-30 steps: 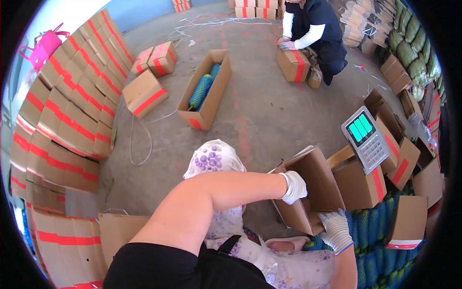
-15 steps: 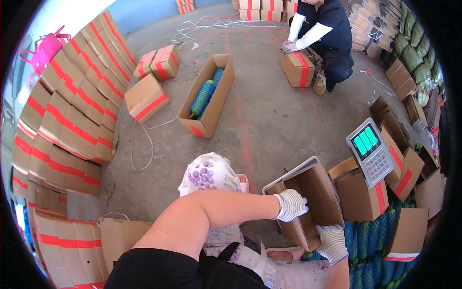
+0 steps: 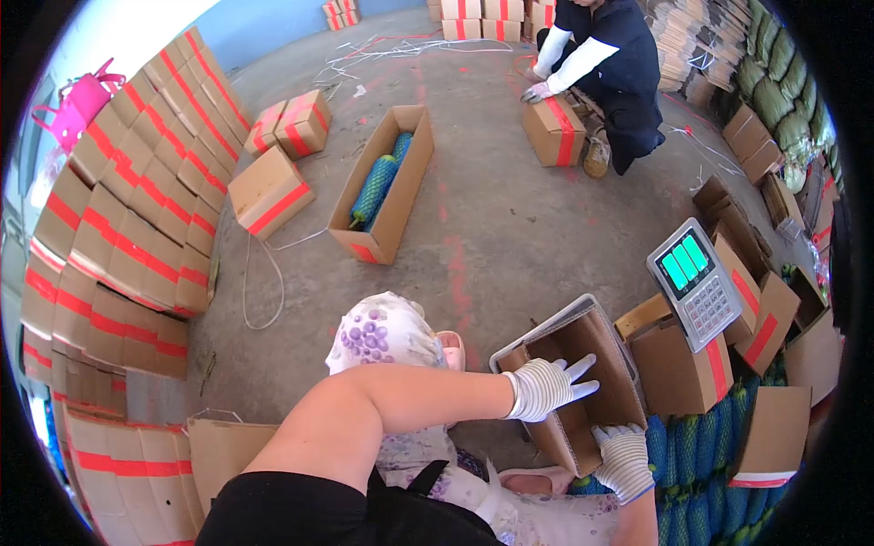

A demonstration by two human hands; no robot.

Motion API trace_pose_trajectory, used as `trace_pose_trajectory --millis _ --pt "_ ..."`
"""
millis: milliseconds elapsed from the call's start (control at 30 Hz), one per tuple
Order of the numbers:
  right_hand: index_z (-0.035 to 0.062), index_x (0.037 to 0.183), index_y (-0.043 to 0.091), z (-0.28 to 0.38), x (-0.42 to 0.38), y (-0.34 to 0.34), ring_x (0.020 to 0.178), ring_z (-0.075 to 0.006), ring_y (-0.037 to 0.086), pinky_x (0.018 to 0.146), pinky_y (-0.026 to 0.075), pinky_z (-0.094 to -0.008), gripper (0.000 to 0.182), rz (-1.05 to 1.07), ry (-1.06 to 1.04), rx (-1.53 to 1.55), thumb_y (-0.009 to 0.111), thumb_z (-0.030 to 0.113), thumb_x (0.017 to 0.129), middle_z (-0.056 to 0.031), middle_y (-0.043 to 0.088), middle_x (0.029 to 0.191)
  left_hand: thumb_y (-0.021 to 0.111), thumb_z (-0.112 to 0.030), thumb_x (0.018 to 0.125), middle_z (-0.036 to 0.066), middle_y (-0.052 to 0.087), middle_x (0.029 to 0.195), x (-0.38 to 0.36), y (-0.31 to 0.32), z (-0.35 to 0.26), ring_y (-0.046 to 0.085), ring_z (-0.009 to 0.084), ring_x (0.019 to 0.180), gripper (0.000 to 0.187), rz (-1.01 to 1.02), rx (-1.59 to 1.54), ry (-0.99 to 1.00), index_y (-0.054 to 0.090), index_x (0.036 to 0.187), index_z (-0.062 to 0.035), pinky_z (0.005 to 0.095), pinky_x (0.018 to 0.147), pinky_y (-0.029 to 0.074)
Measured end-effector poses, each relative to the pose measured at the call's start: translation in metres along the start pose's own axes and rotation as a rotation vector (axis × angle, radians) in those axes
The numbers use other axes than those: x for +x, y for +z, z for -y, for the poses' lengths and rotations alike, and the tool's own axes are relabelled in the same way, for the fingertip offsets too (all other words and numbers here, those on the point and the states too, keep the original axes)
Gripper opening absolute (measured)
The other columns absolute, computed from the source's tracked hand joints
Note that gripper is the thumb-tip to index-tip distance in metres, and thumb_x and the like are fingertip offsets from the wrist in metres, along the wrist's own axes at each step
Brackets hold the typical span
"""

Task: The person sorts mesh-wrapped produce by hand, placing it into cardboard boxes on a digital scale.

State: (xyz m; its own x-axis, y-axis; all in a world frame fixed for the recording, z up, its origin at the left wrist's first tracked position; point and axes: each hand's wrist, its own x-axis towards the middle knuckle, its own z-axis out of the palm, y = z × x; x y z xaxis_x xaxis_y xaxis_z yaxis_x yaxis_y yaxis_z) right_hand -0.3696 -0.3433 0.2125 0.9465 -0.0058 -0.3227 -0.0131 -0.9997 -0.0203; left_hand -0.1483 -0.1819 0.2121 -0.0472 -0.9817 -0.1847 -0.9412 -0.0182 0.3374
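Note:
An open cardboard box (image 3: 603, 355) stands tilted in front of me on the grey-rimmed plate of a scale (image 3: 537, 329); no goods show in the part I can see. Over its left side reaches my left hand (image 3: 546, 389) in a striped white glove, open, with fingers stretched apart above the box's inside. At the near right corner, my right hand (image 3: 625, 462), gloved the same way, has its fingers hooked over the box's rim. The scale's keypad display (image 3: 696, 284), lit green, is just beyond the box on the right.
Blue-netted produce (image 3: 696, 455) lies stacked at lower right beside several cartons. A long open carton (image 3: 414, 196) on the floor holds netted produce. Taped cartons (image 3: 137, 218) form a wall at left. Another person (image 3: 610, 82) crouches over a taped box (image 3: 553, 130).
My left hand has gone from curled at the box's side to fingers spread over its inside. My right hand stays at the corner. The view has shifted slightly.

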Motion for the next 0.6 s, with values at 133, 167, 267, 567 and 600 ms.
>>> trace_pose_trajectory --millis 133,167,267,567,600 --pt "0.0116 0.116 0.068 0.003 0.001 -0.006 0.1 -0.028 0.064 0.095 0.042 -0.0471 0.061 0.014 0.007 -0.001 0.08 0.036 0.061 -0.0101 0.069 0.104 0.076 -0.019 0.075 0.03 0.024 0.156 -0.001 0.001 0.0 0.064 0.0361 0.1 0.086 0.01 -0.004 0.002 0.036 0.151 -0.014 0.045 0.068 0.061" --pt "0.0116 0.116 0.068 0.003 0.001 -0.006 0.1 -0.028 0.064 0.095 0.042 -0.0471 0.061 0.013 0.008 -0.001 0.08 0.036 0.061 -0.0101 0.069 0.104 0.076 -0.019 0.075 0.029 0.026 0.155 -0.001 0.002 0.0 0.064 0.0356 0.099 0.084 0.014 -0.006 -0.005 0.038 0.15 -0.013 0.0448 0.068 0.06" --pt "0.0098 0.114 0.069 0.002 0.002 -0.004 0.1 -0.0306 0.065 0.095 0.044 -0.0476 0.063 0.036 0.005 -0.019 0.079 0.045 0.062 -0.0117 0.071 0.103 0.076 -0.021 0.075 0.026 0.038 0.148 0.0 0.012 0.002 0.065 0.0346 0.097 0.077 0.022 0.003 -0.003 0.044 0.145 -0.0106 0.0447 0.07 0.059" --pt "0.0113 0.114 0.069 0.003 0.001 -0.005 0.1 -0.0311 0.064 0.096 0.043 -0.0477 0.061 0.035 0.008 -0.041 0.081 0.041 0.062 -0.0113 0.07 0.104 0.078 -0.029 0.075 0.015 0.063 0.113 0.0 0.014 0.008 0.066 0.033 0.095 0.059 0.09 0.0 0.053 0.059 0.127 -0.0076 0.0456 0.076 0.057" --pt "0.0114 0.114 0.068 0.003 0.0 -0.005 0.101 -0.031 0.064 0.096 0.043 -0.0479 0.062 0.033 0.01 -0.026 0.081 0.041 0.061 -0.0113 0.07 0.105 0.078 -0.029 0.075 0.015 0.063 0.114 0.0 0.014 0.007 0.066 0.0329 0.095 0.059 0.08 -0.002 0.059 0.06 0.126 -0.0075 0.0456 0.075 0.057"
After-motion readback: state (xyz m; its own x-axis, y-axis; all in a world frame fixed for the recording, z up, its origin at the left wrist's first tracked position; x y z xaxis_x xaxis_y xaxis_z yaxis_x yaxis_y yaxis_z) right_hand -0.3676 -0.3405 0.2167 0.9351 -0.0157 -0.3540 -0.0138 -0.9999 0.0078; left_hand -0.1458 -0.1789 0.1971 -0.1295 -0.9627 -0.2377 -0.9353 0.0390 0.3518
